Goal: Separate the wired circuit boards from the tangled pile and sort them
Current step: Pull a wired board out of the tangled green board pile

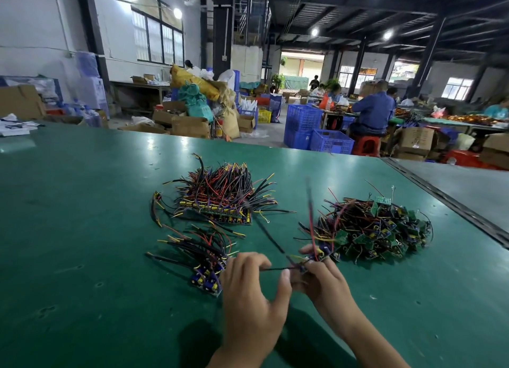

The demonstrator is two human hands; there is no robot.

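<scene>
Head view: the left hand (pixel 252 293) pinches a black wire (pixel 273 269) in its grip. The right hand (pixel 323 283) clutches a wired circuit board (pixel 322 253) beside the tangled pile (pixel 374 229).

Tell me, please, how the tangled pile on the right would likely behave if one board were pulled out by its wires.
Probably clingy: in the tangled pile leads loop through one another, so neighbours would likely drag along. The wires look floppy rather than stiff: the wired board pinched by the right hand has leads that bend and blur.
</scene>
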